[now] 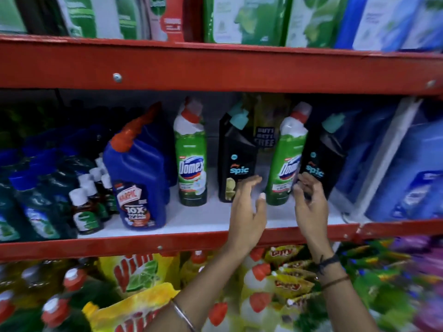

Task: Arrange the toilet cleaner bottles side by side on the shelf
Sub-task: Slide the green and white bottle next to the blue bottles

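1. The red shelf (215, 238) carries the whole job — its white deck holds a loose row of toilet cleaner bottles, with other goods packed in at both ends.
2. The big blue Harpic bottle (137, 183) stands at the left of the row, leaning a little, near the front edge.
3. To its right, well apart, stands the left green Domex bottle (193, 159), upright; then comes a gap, then the left black Spic bottle (236, 161).
4. Another gap follows, then the right green Domex bottle (286, 159), touching or nearly touching the right black Spic bottle (318, 156), which tilts against it.
5. The left hand (247, 209) is open, fingers spread, holding nothing; its fingertips lie at the lower front of the left black Spic bottle, and I cannot tell whether they touch it.
6. The right hand (310, 200) is open as well, with curled fingers at the seam between the right-hand Domex and Spic bottles — no closed grip on either.
7. The step in hand looks like closing up the row: bottles are placed but unevenly spaced.
8. The next move likely calls for grasping a bottle low on its body and sliding it sideways until neighbours touch, keeping the tall, narrow bottles upright.
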